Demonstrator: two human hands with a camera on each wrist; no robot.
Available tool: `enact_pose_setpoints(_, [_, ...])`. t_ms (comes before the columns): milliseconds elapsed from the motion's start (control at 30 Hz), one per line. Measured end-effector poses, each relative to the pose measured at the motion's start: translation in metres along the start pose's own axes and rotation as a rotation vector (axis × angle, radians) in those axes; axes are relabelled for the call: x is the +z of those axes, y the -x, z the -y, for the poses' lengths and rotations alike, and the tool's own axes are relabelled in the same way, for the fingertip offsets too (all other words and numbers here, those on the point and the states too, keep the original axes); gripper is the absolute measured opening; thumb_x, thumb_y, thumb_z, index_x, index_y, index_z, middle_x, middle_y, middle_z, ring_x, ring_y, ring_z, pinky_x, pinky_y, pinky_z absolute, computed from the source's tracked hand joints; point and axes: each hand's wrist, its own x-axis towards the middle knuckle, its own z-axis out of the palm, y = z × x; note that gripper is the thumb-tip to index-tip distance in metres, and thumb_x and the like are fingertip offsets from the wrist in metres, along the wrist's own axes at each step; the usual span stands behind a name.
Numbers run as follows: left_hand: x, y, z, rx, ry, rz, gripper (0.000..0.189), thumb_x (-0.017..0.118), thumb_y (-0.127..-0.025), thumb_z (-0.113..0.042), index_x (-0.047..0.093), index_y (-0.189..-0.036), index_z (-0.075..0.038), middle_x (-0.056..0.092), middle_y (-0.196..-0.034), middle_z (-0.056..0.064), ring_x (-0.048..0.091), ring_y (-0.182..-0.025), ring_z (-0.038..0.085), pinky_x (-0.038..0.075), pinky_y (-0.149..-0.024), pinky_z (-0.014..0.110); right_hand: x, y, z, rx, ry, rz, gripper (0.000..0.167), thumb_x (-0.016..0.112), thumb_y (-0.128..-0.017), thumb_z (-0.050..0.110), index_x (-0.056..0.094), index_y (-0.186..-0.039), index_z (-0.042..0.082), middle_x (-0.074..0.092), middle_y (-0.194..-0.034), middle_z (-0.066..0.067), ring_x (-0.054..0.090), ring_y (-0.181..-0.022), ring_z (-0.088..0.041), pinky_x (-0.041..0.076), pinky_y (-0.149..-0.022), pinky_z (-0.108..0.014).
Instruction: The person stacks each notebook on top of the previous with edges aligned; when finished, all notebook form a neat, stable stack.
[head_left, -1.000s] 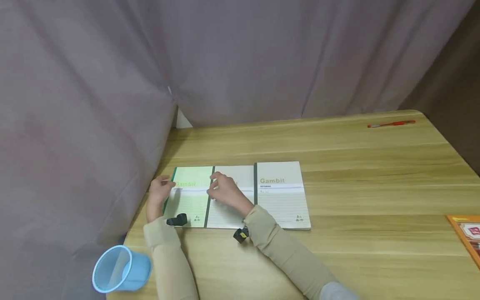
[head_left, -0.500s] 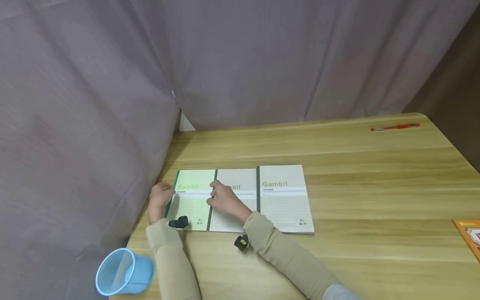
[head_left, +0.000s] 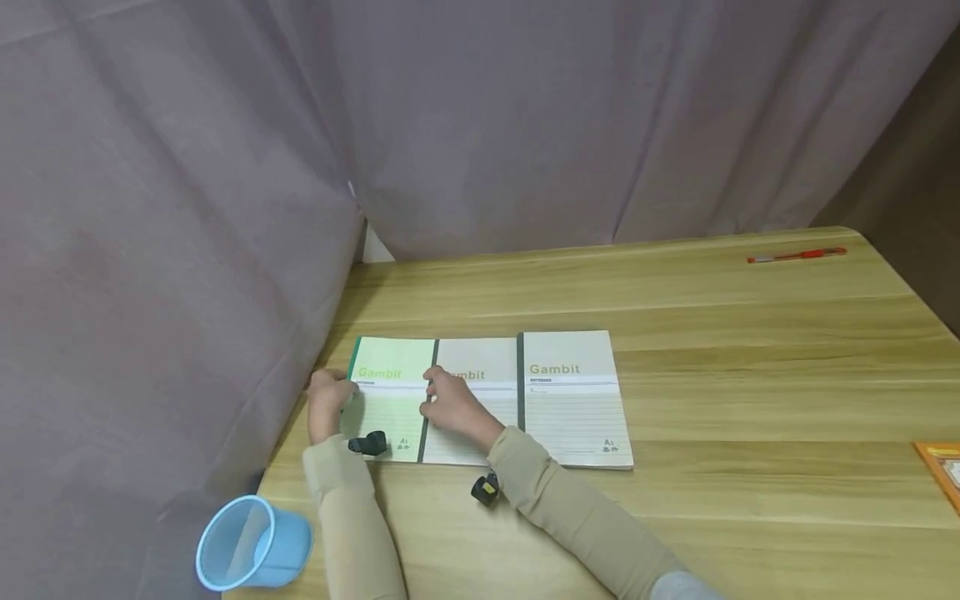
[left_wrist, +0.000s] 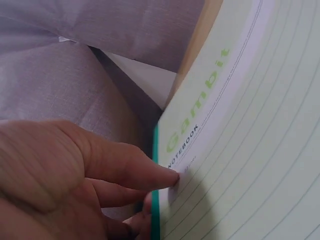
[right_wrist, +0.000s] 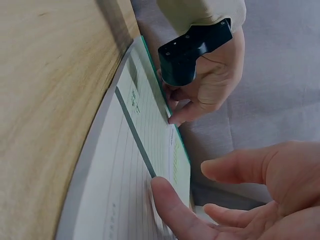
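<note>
Head view, blue basket (head_left: 291, 546): sits at the near left corner of the table (head_left: 712, 375); shows a pale strip (head_left: 246, 542) within, too unclear to name.
Head view, green notebook (head_left: 386, 417): lies leftmost of three on the table, just beside the middle notebook (head_left: 483, 400).
Head view, left hand (head_left: 327, 402): grasps the green notebook by its left edge.
Head view, right hand (head_left: 459, 406): released, bent-fingered, over the left part of the middle notebook.
Head view, left arm (head_left: 345, 508): reaches almost straight ahead.
Head view, right arm (head_left: 570, 508): slants forward and leftward.
Left wrist view, left hand: lays the thumb on the cover, with fingers behind the teal spine.
Right wrist view, right hand: spreads thumb and fingers apart, one fingertip at the dark spine; contact impossible to tell.
</note>
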Motion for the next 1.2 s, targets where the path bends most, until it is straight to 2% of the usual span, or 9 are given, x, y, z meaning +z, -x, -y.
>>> enact_pose_setpoints(133, [-0.002, 0.001, 0.0, -0.029, 0.045, 0.03, 0.054, 0.055, -0.081, 0.006, 0.054, -0.135, 0.014, 0.054, -0.134, 0.031, 0.051, -0.112, 0.039, 0.046, -0.094, 0.051, 0.0, 0.001, 0.0, 0.009, -0.011, 0.005, 0.058, 0.063, -0.09, 0.001, 0.042, -0.144, -0.008, 0.06, -0.129, -0.025, 0.067, -0.082, -0.02, 0.056, -0.08, -0.036])
enact_pose_setpoints(267, [-0.004, 0.0, 0.0, -0.024, 0.092, 0.032, 0.062, 0.05, -0.078, 0.009, 0.049, -0.139, 0.01, 0.052, -0.134, 0.029, 0.048, -0.113, 0.038, 0.045, -0.091, 0.047, 0.0, 0.0, 0.0, 0.025, -0.048, 0.005, 0.061, 0.062, -0.089, -0.001, 0.039, -0.145, -0.009, 0.059, -0.128, -0.026, 0.067, -0.073, -0.018, 0.057, -0.07, -0.032])
enact_pose_setpoints(400, [-0.004, -0.003, 0.001, 0.004, 0.11, 0.004, 0.062, 0.045, -0.075, 0.011, 0.048, -0.137, 0.007, 0.051, -0.134, 0.027, 0.045, -0.111, 0.036, 0.041, -0.086, 0.041, -0.001, -0.002, -0.001, 0.028, -0.078, 0.001, 0.062, 0.063, -0.087, -0.002, 0.039, -0.144, -0.009, 0.059, -0.126, -0.027, 0.066, -0.067, -0.017, 0.055, -0.063, -0.029])
enact_pose_setpoints(667, [-0.006, -0.001, 0.003, 0.033, 0.139, -0.069, 0.059, 0.042, -0.072, 0.013, 0.05, -0.13, 0.006, 0.052, -0.126, 0.025, 0.044, -0.103, 0.035, 0.037, -0.071, 0.034, -0.003, -0.002, 0.0, 0.028, -0.087, 0.001, 0.064, 0.063, -0.089, 0.0, 0.037, -0.147, -0.01, 0.06, -0.124, -0.028, 0.068, -0.069, -0.021, 0.055, -0.063, -0.03])
enact_pose_setpoints(767, [-0.009, 0.002, 0.0, 0.031, 0.18, -0.062, 0.061, 0.042, -0.072, 0.014, 0.049, -0.132, 0.006, 0.047, -0.133, 0.025, 0.041, -0.111, 0.037, 0.036, -0.078, 0.035, -0.004, -0.004, -0.002, 0.039, -0.091, 0.001, 0.065, 0.062, -0.089, 0.001, 0.035, -0.148, -0.01, 0.06, -0.124, -0.027, 0.068, -0.07, -0.02, 0.056, -0.063, -0.03])
enact_pose_setpoints(867, [-0.01, 0.003, -0.005, 0.019, 0.223, -0.039, 0.064, 0.044, -0.073, 0.015, 0.048, -0.136, 0.004, 0.043, -0.144, 0.024, 0.037, -0.12, 0.037, 0.035, -0.091, 0.039, -0.005, -0.005, -0.005, 0.049, -0.086, -0.006, 0.066, 0.062, -0.09, 0.003, 0.035, -0.148, -0.01, 0.061, -0.124, -0.026, 0.067, -0.069, -0.018, 0.057, -0.067, -0.031])
enact_pose_setpoints(1000, [-0.01, 0.005, -0.014, 0.028, 0.262, 0.003, 0.062, 0.047, -0.077, 0.015, 0.047, -0.138, 0.003, 0.04, -0.148, 0.023, 0.035, -0.125, 0.036, 0.031, -0.103, 0.045, -0.01, -0.006, -0.006, 0.056, -0.084, -0.018, 0.063, 0.061, -0.094, 0.008, 0.035, -0.148, -0.01, 0.061, -0.123, -0.026, 0.068, -0.073, -0.019, 0.057, -0.073, -0.032])
enact_pose_setpoints(1100, [-0.008, 0.006, -0.02, 0.045, 0.279, 0.027, 0.059, 0.047, -0.079, 0.015, 0.047, -0.137, 0.004, 0.042, -0.144, 0.023, 0.037, -0.124, 0.036, 0.032, -0.102, 0.045, -0.012, -0.007, -0.007, 0.057, -0.095, -0.023, 0.061, 0.061, -0.096, 0.01, 0.035, -0.148, -0.01, 0.06, -0.123, -0.027, 0.069, -0.076, -0.021, 0.058, -0.072, -0.032])
enact_pose_setpoints(1200, [-0.006, 0.007, -0.024, 0.049, 0.287, 0.037, 0.056, 0.048, -0.081, 0.015, 0.047, -0.136, 0.004, 0.046, -0.135, 0.022, 0.04, -0.115, 0.033, 0.035, -0.094, 0.04, -0.012, -0.007, -0.007, 0.058, -0.114, -0.019, 0.06, 0.061, -0.095, 0.007, 0.035, -0.147, -0.011, 0.059, -0.119, -0.026, 0.068, -0.076, -0.022, 0.058, -0.069, -0.03])
